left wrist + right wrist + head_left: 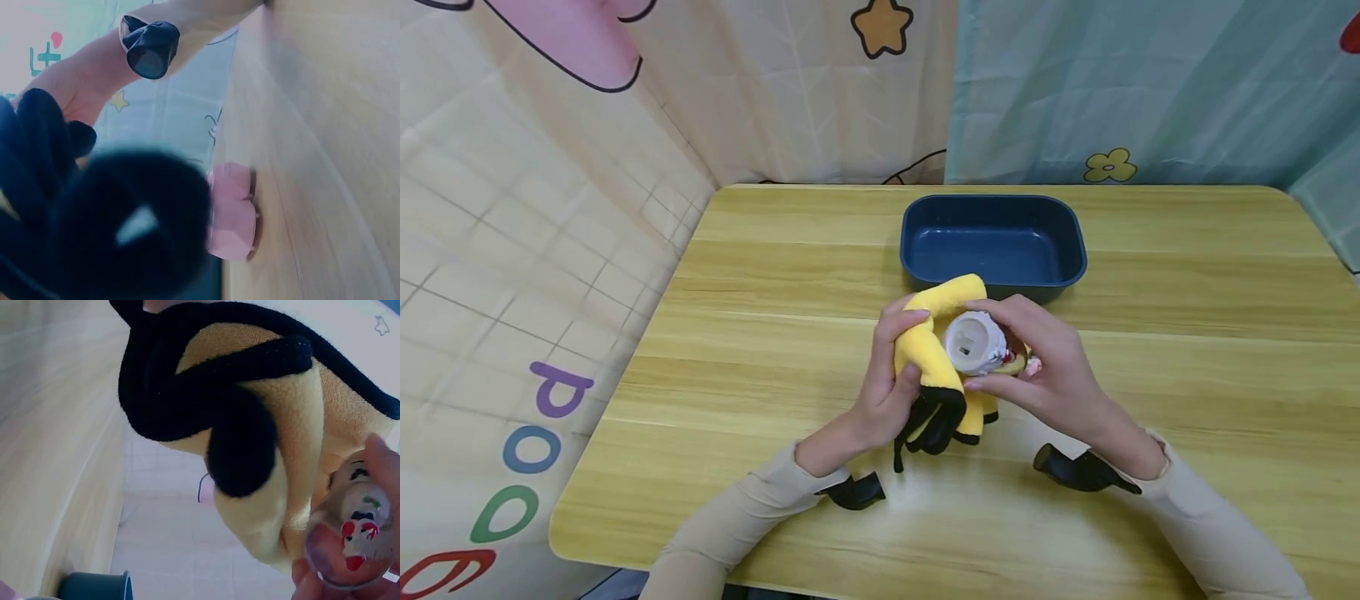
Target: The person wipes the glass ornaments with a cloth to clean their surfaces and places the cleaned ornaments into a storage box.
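My left hand (880,387) grips a soft yellow-and-black plush toy (928,354), thumb in front and fingers behind. Its black trim and dangling black parts fill much of the right wrist view. Between the thumb and fingers of my right hand (1052,358) is a small snow globe (976,343), its round white base turned up toward the head camera. Through its clear dome (356,544) a little white-and-red figure shows in the right wrist view. The globe is held right against the plush. My left hand is hidden in the left wrist view behind blurred black fabric (131,219).
A dark blue rectangular bin (992,242) stands on the wooden table (760,333) just beyond my hands. Low on the tabletop, the left wrist view shows a pink lobed object (234,215). Printed curtains (805,92) hang behind the table.
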Tool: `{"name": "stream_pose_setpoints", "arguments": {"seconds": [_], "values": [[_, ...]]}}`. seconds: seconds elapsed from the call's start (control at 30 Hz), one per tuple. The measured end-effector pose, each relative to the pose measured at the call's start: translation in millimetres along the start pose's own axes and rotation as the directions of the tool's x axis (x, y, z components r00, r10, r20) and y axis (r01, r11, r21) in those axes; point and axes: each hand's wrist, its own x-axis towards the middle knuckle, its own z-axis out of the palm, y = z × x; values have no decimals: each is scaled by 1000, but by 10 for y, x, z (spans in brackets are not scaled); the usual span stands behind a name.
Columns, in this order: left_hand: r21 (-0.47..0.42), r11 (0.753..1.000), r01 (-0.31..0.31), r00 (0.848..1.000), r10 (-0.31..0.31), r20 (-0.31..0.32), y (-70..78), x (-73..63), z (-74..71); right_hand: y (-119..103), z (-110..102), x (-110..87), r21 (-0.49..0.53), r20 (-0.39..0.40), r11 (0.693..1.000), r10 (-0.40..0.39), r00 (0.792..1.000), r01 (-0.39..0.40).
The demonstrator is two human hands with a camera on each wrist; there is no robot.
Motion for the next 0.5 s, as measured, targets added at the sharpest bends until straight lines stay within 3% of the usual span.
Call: {"name": "stream_pose_setpoints", "arguments": {"seconds": [0.1, 0.27, 0.5], "values": [[55, 998, -42, 999, 40, 26, -10, 3, -1, -8, 12, -4, -201, -18, 979, -46, 999, 42], [121, 992, -24, 992, 9, 125, -8, -7, 9, -33, 53, -46, -475, -35, 875, -129, 991, 98], [140, 990, 14, 982, -40, 186, 4, -19, 8, -63, 123, -39, -625, -25, 755, -274, 962, 198]]}}
